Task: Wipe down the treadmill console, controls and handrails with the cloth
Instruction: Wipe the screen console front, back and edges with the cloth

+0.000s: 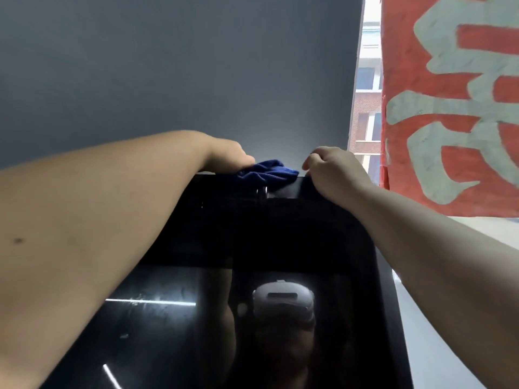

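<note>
Left forearm (98,220), left hand (227,155) gripping cloth (266,172), console (280,234)

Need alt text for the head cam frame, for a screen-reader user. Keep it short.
Head view: the left hand holds a crumpled dark-blue cloth on the top edge of a glossy black treadmill console, while the right hand rests with curled fingers on that edge beside it. A grey wall is behind; a red banner with pale characters hangs at right.

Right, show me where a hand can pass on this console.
Free: the glossy black console face below its top edge. Crowded: the top edge, where the left hand grips the blue cloth close beside the right hand.
</note>
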`<state>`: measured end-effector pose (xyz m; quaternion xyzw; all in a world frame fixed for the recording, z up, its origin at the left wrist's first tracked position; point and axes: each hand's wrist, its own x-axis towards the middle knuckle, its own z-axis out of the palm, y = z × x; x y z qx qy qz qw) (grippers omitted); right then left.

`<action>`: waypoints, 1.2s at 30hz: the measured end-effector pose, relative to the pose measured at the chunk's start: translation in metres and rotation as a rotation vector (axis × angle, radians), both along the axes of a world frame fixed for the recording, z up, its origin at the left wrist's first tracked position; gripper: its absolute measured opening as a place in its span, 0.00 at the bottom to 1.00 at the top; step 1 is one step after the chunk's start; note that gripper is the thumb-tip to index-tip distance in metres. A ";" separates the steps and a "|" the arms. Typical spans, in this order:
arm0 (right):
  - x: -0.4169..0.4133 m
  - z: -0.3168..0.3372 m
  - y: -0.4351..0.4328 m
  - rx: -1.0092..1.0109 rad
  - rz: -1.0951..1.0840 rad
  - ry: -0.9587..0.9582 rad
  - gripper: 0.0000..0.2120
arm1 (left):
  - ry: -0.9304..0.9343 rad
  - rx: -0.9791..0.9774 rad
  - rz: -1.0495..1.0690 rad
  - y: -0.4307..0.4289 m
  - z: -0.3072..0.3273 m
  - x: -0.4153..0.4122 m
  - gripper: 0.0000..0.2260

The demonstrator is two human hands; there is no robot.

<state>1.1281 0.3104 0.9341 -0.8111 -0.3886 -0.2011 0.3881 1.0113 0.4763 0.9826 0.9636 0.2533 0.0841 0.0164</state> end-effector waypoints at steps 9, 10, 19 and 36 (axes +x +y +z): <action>-0.025 -0.001 0.013 -0.068 -0.011 -0.048 0.14 | 0.038 0.000 0.072 0.038 -0.008 -0.046 0.31; -0.033 -0.002 0.015 -0.058 0.010 -0.058 0.14 | 0.018 0.004 0.092 0.048 -0.010 -0.058 0.29; -0.096 -0.006 0.032 -0.106 0.119 0.007 0.17 | -0.329 0.010 0.048 0.093 -0.045 -0.134 0.17; -0.243 -0.035 0.033 0.040 0.649 0.483 0.17 | -0.588 -0.838 -0.285 0.009 -0.072 -0.238 0.16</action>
